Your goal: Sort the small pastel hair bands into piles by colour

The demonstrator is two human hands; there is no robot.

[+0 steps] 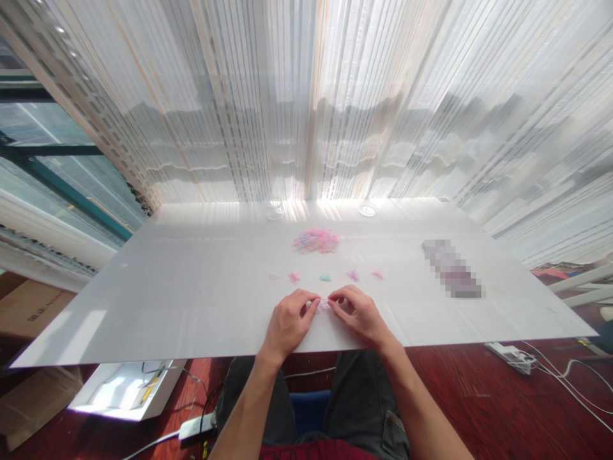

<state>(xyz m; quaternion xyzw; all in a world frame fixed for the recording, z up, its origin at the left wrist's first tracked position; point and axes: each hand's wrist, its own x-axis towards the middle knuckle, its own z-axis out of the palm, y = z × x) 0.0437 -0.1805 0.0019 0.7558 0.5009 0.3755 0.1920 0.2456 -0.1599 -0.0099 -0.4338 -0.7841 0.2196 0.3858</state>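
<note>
Near the table's front edge, my left hand and my right hand face each other, each with thumb and forefinger pinched together. Between the fingertips is a small cluster of pale pink, thin pieces; whether it is lifted or rests on the table is too small to tell. Beyond the hands lies a row of small piles: a whitish one, a pink one, a teal one, a purple one and a light pink one. Behind them spreads a larger multicoloured pile.
The white table holds a pixelated oblong object at the right. A clear round container and a round clear lid or dish stand at the back edge, before striped curtains. Cables and a power strip lie below right.
</note>
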